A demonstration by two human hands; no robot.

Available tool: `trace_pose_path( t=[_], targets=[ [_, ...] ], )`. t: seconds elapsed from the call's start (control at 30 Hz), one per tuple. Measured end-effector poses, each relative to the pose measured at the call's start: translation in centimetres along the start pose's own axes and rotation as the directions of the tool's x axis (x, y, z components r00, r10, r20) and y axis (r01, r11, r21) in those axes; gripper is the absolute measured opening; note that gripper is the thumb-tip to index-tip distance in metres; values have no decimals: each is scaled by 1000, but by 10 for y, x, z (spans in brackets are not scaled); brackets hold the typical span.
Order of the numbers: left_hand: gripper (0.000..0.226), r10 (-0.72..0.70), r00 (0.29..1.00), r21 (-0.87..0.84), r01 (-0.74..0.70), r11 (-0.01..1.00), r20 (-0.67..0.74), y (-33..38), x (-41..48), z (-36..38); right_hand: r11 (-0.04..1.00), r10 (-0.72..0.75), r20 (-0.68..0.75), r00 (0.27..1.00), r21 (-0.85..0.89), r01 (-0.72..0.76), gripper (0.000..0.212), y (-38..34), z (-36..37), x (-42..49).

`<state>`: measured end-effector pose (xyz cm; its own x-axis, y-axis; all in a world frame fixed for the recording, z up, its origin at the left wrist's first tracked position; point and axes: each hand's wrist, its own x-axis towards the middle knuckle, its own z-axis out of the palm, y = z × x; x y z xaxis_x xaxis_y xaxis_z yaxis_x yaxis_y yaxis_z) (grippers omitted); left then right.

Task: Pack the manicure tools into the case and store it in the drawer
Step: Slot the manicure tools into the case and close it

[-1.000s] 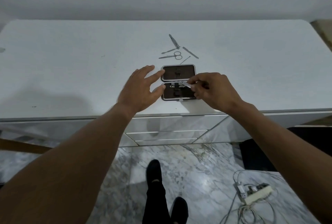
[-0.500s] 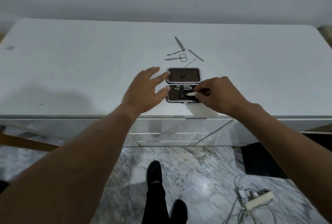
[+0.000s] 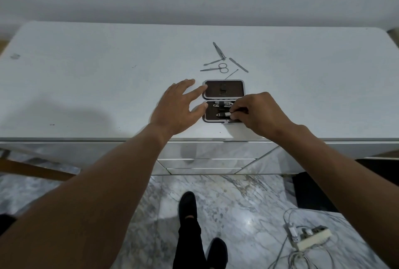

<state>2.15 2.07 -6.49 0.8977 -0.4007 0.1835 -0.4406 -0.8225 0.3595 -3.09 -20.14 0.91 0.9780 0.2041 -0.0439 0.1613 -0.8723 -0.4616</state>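
Note:
The manicure case (image 3: 224, 96) lies open near the front edge of the white dresser top (image 3: 86, 87), dark lining up. One nail clipper (image 3: 224, 103) sits under the strap in the near half. My right hand (image 3: 257, 113) pinches a second small clipper (image 3: 222, 114) low in that same half. My left hand (image 3: 179, 106) rests flat against the case's left edge, fingers spread, index on the far half's corner. Behind the case lie loose scissors (image 3: 217, 68), tweezers (image 3: 219, 51), a file (image 3: 238, 65), a cuticle tool (image 3: 212, 62) and a thin pick (image 3: 231, 74).
Mirrored drawer fronts (image 3: 205, 161) sit below the dresser's front edge. On the marble floor are my black shoes (image 3: 187, 204), a power strip with cables (image 3: 311, 236) at the right, and a dark object (image 3: 311, 193) beside the dresser.
My right hand has carried the small clipper from the case's hinge line down into the near half. My left hand stays against the case's left edge.

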Motion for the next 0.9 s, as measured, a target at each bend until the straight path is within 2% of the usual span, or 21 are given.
trace_pose_path(
  t=[0.3, 0.57, 0.9],
  targets=[
    [59, -1, 1000, -19, 2, 1000, 22, 0, 0, -3, 999, 39, -9, 999, 28, -38, 17, -8, 8, 3],
    [56, 38, 998, 49, -40, 998, 49, -1, 0, -3, 982, 171, -135, 976, 105, -157, 15, 2, -15, 20],
    [54, 22, 998, -8, -21, 1000, 63, 2, 0, -10, 971, 230, -135, 964, -30, -236, 19, 7, -25, 93]
  ],
)
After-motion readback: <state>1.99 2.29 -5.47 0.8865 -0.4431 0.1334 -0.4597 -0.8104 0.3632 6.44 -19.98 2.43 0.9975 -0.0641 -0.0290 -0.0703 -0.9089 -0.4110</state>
